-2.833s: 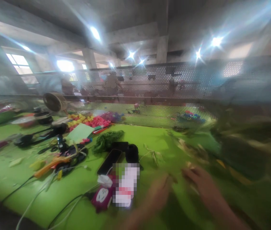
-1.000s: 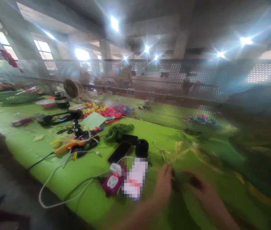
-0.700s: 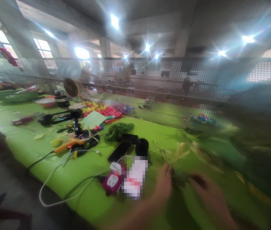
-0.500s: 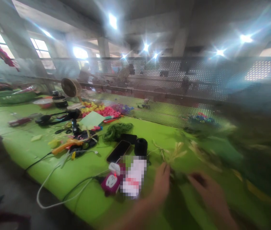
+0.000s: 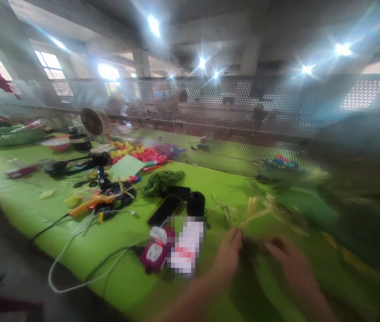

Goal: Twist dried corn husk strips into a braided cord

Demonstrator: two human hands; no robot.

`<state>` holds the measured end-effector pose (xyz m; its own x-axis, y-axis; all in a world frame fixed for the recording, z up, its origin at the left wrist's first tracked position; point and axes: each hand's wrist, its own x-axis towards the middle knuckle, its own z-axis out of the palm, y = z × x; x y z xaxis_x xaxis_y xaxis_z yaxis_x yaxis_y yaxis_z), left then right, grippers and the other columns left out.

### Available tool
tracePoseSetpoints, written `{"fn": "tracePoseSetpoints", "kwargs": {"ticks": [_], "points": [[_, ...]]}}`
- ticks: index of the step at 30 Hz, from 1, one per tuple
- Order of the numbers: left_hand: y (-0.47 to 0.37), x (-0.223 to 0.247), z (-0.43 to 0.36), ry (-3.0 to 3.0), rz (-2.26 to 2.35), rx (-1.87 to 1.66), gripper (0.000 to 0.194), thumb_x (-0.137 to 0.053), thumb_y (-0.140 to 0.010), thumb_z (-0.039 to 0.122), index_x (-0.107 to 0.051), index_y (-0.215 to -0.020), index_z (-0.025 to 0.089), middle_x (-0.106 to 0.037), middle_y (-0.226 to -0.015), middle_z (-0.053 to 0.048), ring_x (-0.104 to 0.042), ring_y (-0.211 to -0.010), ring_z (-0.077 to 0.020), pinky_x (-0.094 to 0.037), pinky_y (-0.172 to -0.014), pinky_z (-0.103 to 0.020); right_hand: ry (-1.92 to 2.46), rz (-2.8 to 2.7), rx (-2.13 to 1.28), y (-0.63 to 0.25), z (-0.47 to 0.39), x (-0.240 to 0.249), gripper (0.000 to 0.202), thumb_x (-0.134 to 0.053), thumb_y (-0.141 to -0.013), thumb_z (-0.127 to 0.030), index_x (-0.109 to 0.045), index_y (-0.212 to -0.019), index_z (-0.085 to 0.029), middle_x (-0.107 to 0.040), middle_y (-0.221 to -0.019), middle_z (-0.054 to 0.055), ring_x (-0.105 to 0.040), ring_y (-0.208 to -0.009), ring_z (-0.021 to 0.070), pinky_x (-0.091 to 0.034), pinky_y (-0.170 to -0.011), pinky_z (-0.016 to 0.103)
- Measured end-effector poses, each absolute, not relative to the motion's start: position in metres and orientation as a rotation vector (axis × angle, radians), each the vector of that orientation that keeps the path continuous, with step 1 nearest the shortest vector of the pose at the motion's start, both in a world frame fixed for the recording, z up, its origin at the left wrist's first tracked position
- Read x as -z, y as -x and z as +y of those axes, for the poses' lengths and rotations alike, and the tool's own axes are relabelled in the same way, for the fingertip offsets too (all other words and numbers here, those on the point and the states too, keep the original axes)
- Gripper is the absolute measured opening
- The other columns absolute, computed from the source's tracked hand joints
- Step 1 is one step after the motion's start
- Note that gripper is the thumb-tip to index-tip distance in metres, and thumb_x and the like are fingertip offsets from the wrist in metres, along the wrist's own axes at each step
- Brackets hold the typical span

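Note:
My left hand [image 5: 230, 251] is closed, thumb and fingers pinched at the near end of a thin, dark green piece [image 5: 250, 248] that is blurred. My right hand [image 5: 285, 255] is at the other side of that piece, its fingers bent and smeared; whether they grip it I cannot tell. Just beyond my hands lie pale yellow strips [image 5: 252, 211] on the green table [image 5: 216, 179]. Left of my left hand are a pixelated white packet [image 5: 186, 250], a purple case with a white face [image 5: 154, 255] and a black thread spool [image 5: 195, 204].
A dark phone [image 5: 164, 210], green yarn [image 5: 163, 182] and an orange glue gun [image 5: 92, 203] with cables lie to the left. Pink and yellow pieces [image 5: 143, 154] are piled before a perforated metal screen [image 5: 223, 120]. A fan [image 5: 93, 121] and green basin [image 5: 10, 135] are farther left.
The whole view has shifted slightly, moving the table items a little left. My hands remain close together around the dark green piece, with only small finger movements.

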<state>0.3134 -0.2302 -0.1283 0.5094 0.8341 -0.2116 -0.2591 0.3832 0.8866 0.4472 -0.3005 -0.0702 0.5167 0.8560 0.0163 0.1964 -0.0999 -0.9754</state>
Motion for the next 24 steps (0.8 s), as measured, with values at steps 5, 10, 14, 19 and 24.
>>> {"fn": "tracePoseSetpoints", "kwargs": {"ticks": [5, 10, 14, 19, 24], "points": [[-0.311, 0.122, -0.226, -0.88, 0.852, -0.818, 0.048, -0.06, -0.079, 0.062, -0.06, -0.101, 0.02, -0.068, -0.098, -0.008, -0.066, -0.084, -0.0232, -0.05, -0.071, -0.032, 1.444, -0.845, -0.777, -0.444, -0.303, 0.06, 0.018, -0.057, -0.076, -0.045, -0.053, -0.081, -0.028, -0.067, -0.068, 0.001, -0.065, -0.061, 0.0215, -0.054, -0.059, 0.034], [-0.303, 0.11, -0.223, -0.943, 0.901, -0.846, 0.045, -0.058, -0.081, 0.061, -0.062, -0.097, 0.02, -0.067, -0.093, -0.007, -0.062, -0.076, -0.0186, -0.046, -0.067, -0.029, 1.526, -0.898, -0.664, -0.456, -0.306, 0.047, 0.019, -0.058, -0.075, -0.047, -0.055, -0.08, -0.029, -0.059, -0.06, -0.001, -0.056, -0.052, 0.0179, -0.048, -0.047, 0.029], [-0.299, 0.101, -0.223, -1.059, 0.903, -0.879, 0.046, -0.054, -0.082, 0.064, -0.062, -0.089, 0.019, -0.057, -0.066, 0.0, -0.053, -0.06, -0.0137, -0.04, -0.061, -0.026, 1.714, -1.023, -0.52, -0.465, -0.307, 0.052, 0.021, -0.061, -0.073, -0.047, -0.061, -0.079, -0.027, -0.061, -0.059, -0.001, -0.055, -0.048, 0.0169, -0.041, -0.041, 0.027], [-0.301, 0.097, -0.225, -1.186, 0.866, -0.982, 0.044, -0.049, -0.088, 0.06, -0.061, -0.089, 0.018, -0.057, -0.07, 0.0, -0.048, -0.059, -0.0113, -0.038, -0.06, -0.024, 1.871, -1.411, -0.329, -0.464, -0.305, 0.073, 0.025, -0.053, -0.082, -0.048, -0.066, -0.084, -0.026, -0.075, -0.08, 0.003, -0.068, -0.07, 0.0211, -0.05, -0.063, 0.029], [-0.305, 0.099, -0.232, -1.255, 0.816, -0.945, 0.039, -0.041, -0.094, 0.052, -0.06, -0.095, 0.019, -0.062, -0.087, -0.003, -0.047, -0.057, -0.0105, -0.038, -0.058, -0.025, 1.932, -1.63, -0.204, -0.456, -0.305, 0.091, 0.033, -0.046, -0.088, -0.051, -0.069, -0.086, -0.028, -0.076, -0.077, 0.004, -0.068, -0.066, 0.0222, -0.049, -0.06, 0.03]]}}
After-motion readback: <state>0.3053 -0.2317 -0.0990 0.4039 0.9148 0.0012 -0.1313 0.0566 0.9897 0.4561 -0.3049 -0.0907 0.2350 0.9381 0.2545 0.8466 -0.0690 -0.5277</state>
